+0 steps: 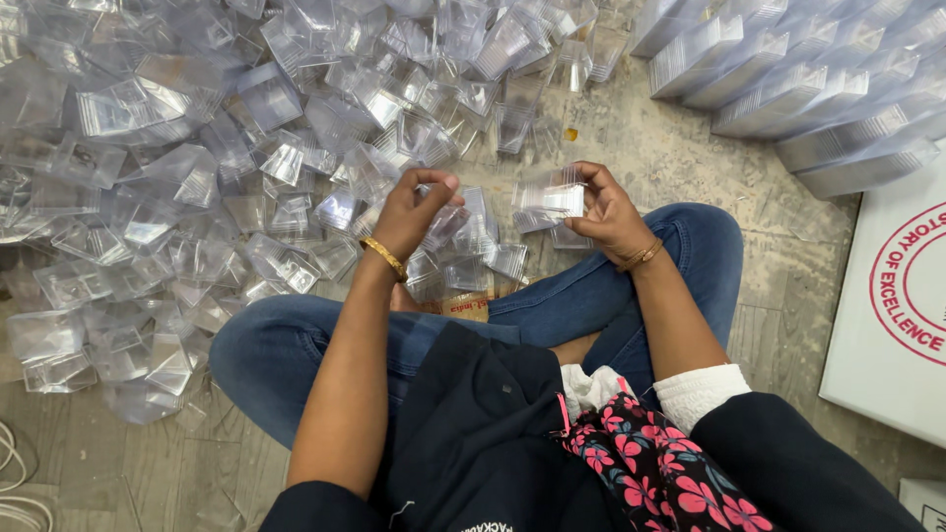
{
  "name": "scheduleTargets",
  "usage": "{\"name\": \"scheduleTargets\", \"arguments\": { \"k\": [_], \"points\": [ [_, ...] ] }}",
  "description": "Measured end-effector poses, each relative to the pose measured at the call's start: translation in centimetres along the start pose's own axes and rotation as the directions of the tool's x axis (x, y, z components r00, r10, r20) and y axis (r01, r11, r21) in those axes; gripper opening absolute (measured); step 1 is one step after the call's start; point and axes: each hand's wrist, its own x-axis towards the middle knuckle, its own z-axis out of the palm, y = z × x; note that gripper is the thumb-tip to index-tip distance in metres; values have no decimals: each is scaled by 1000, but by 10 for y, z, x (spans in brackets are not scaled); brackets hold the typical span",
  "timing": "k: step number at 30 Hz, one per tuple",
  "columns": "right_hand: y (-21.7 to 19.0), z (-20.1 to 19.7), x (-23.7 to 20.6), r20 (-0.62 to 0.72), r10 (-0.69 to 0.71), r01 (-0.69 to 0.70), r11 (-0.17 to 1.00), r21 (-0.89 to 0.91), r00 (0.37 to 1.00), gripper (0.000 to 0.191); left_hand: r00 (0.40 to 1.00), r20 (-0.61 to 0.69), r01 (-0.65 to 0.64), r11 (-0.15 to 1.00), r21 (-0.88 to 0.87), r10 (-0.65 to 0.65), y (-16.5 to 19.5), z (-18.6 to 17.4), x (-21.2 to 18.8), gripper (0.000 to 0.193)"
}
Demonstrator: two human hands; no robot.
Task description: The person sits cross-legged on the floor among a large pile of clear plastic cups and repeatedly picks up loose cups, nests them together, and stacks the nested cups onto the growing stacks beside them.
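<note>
Person sits cross-legged on floor [690, 158], blue jeans [296, 345], view straight down onto hands

Right hand [606, 212]: fingers curled, pinching a small stack [552, 197] of clear plastic trays, held above the right knee, off the floor. Thumb on the near edge, fingertips over the top edge. Gold bangles [641, 256] on that wrist

Left hand [414, 212]: raised, thumb and forefinger tips pressed together, other fingers curled in. Can't tell if anything thin and clear is between the tips. Gold bangle [384, 258] on wrist. Well apart from the stack, to the stack's left

Relative to the stack:
- loose pile [197, 177] of the same clear trays spreads far left and up-left, covering most of the floor there, jumbled, overlapping
- a few loose trays just below the stack, lying between the hands in front of the shins
- nested rows [808, 89] of trays up-right, lying tilted in long tidy stacks
- white box [887, 296] with red round print to the right, flat on floor
- small orange speck [570, 133] just above, on bare floor
- floral cloth [660, 473] and dark garment [473, 433] below, in the lap
- white cable [15, 483] far lower left at the frame edge
</note>
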Motion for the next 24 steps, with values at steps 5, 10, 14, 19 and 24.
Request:
{"name": "scheduleTargets", "arguments": {
  "k": [5, 10, 14, 19, 24],
  "points": [
    [-10, 8, -3, 24, -26, 26, 1000, -6, 999, 78, 995, -3, 96, 993, 66, -96, 7, 5, -4, 47],
    [-17, 14, -5, 58, 13, -17, 997, 74, 998, 78, 989, 93, 99, 977, 187, -118, 3, 9, -4, 58],
    [-10, 48, -12, 346, 83, -75, 997, -35, 935, 74, 917, 338, 137, 963, 230, -211, -6, 33, -15, 73],
    [-4, 64, -10, 294, 150, -83, 970, -228, 944, 77, 888, 411, 140, 973, 186, -206, 7, 32, -25, 69],
    [-10, -3, 11, -288, -144, -128, 652, -747, 947, 28, 966, 151, 232, 959, -162, -208, 22, 16, -17, 45]
  ]
}}
